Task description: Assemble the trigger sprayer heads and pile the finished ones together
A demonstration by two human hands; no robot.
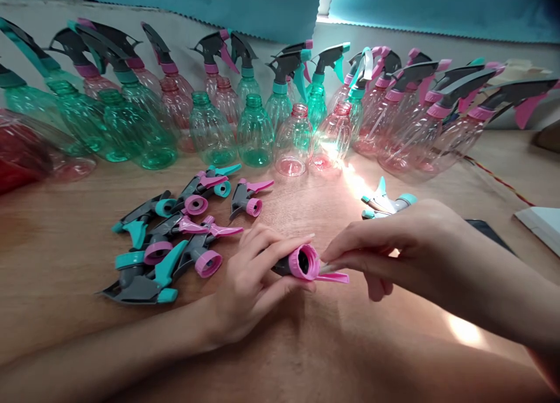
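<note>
My left hand is closed round a grey trigger sprayer head. Its pink collar faces me with the dark opening showing, and its pink trigger points right. Close against the collar's right side, my right hand is pinched, thumb against fingers. A small pale bit shows at its fingertips, too hidden to name. Left of my hands lies a pile of sprayer heads with pink and teal collars. A single pink-collared head lies beyond my left hand.
Along the back wall stand green bottles and pink bottles, some open, others topped with sprayers. Teal-trimmed sprayer parts lie behind my right hand, near a dark flat object. A white box-like object sits at right.
</note>
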